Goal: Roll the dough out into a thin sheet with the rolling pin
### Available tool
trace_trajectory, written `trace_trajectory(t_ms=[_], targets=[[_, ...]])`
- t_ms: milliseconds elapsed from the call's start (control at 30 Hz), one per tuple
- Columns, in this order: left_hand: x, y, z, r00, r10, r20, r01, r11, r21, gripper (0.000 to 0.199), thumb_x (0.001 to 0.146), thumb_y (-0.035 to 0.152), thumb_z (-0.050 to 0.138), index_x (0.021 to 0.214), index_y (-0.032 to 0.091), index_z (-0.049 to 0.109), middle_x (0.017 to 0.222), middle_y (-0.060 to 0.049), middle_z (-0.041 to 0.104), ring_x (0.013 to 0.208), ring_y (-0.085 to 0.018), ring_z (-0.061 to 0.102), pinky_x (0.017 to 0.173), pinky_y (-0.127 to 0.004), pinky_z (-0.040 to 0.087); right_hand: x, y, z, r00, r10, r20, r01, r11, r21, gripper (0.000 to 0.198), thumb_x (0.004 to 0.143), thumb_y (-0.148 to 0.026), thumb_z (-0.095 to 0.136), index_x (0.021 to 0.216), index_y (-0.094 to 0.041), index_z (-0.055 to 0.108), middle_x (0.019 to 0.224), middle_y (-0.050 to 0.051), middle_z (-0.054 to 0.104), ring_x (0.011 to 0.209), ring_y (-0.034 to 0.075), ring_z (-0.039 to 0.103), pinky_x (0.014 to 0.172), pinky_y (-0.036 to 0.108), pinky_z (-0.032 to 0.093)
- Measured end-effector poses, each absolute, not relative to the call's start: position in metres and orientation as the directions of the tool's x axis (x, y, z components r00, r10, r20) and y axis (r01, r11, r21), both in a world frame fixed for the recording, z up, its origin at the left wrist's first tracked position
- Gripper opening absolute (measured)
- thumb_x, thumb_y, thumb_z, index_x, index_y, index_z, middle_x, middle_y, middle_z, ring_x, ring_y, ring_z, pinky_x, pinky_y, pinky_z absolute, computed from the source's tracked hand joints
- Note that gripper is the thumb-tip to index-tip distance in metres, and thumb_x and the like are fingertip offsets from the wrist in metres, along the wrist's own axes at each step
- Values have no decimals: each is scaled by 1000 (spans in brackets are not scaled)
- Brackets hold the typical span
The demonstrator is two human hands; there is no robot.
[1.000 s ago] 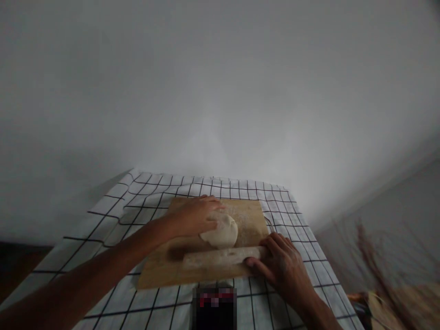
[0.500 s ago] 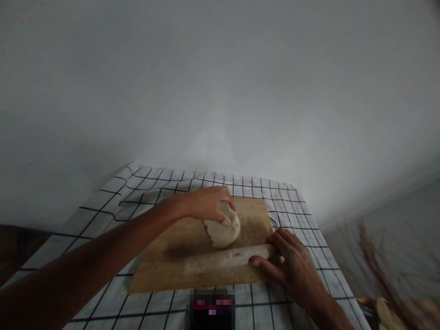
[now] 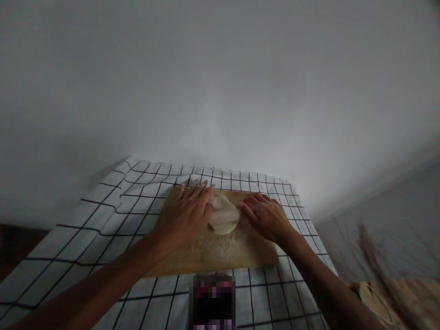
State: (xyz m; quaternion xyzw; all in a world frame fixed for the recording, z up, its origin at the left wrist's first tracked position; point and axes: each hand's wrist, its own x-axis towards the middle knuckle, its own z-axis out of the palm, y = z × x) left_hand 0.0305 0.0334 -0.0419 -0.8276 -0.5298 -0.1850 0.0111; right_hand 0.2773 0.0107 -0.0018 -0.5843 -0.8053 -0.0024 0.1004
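Pressing down from either side, my left hand [image 3: 192, 206] lies spread with its fingers stretched away from me, clasping nothing that I can see, while my right hand [image 3: 264, 213] is bent at the knuckles, and I cannot tell whether it grips anything underneath. Between them sits the dough [image 3: 223, 204], on the far half of the wooden board [image 3: 254, 254], with a pale band crossing it that looks like a rolling pin [image 3: 225, 217], its ends hidden under my hands. I judge the rolling to be partway at most: the dough is one rounded, flattened piece covering only a small part of the board, so more thinning seems left. Flour [image 3: 223, 245] is already dusted in front of it. My fingers hide the dough's side edges, and its thickness is hard to read in this dim light. Beyond the board spreads the checked cloth [image 3: 103, 243], its near edge cut off. Close to me, a dark object [image 3: 213, 298] is pixelated past naming, and the twiggy brown thing [image 3: 373, 256] on the right is blurred
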Motion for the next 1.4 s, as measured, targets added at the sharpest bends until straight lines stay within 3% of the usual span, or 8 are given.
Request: trace_trajectory(t_ms=[100,200,400,633,933,1067,1200,1400], targets=[[35,44,-36,353,882,312,897,-414,153,51,102,27,38,149,11,51,157,-17,49,149,-35,40,122,-62,28,278,20,-12,-263,947,182,952,286,-111,45,112,-38,27,124,-26,69,140,5,66,135,24,57,115,47,40],[35,46,-36,381,860,340,885,-446,135,51,100,25,39,147,10,53,155,-18,51,148,-35,42,123,-60,30,278,13,-29,-192,944,268,964,233,-131,44,110,-33,30,136,-25,64,153,3,56,147,26,44,123,54,30],[31,25,-48,499,753,429,800,-591,107,51,102,26,38,148,9,52,156,-16,50,151,-31,38,126,-54,29,275,-31,-45,-172,917,360,949,252,-188,43,109,-32,35,143,-22,59,154,3,55,147,24,45,122,48,36],[29,-1,-43,524,728,441,768,-628,126,51,105,28,35,149,7,51,158,-14,49,151,-31,37,126,-52,33,269,-75,-58,-158,880,448,940,274,-206,37,108,-32,44,137,-18,62,148,9,60,141,26,53,122,50,37],[12,-26,-64,549,705,449,756,-648,94,56,106,30,39,160,15,35,166,-9,36,155,-27,31,127,-50,32,256,-107,-62,-141,876,462,920,289,-266,34,103,-37,57,135,-25,60,140,7,65,131,26,58,110,46,46],[7,-30,-68,547,730,410,767,-633,103,57,107,35,41,160,14,35,165,-10,38,154,-27,32,127,-51,31,255,-97,-51,-126,908,400,954,221,-202,25,101,-47,59,111,-26,68,109,6,73,100,25,66,89,41,48],[12,-22,-61,545,745,385,772,-625,116,55,107,38,39,156,13,42,163,-11,41,154,-27,33,127,-49,29,266,-65,-32,-197,918,343,959,253,-125,41,104,-56,49,86,-23,66,89,5,70,87,20,65,79,32,44],[27,16,-51,481,803,351,822,-553,138,52,107,36,33,150,12,52,160,-14,45,153,-29,35,126,-55,26,277,0,-2,-151,973,176,984,164,-64,35,107,-36,38,94,-22,68,91,5,75,74,18,67,67,29,41]])
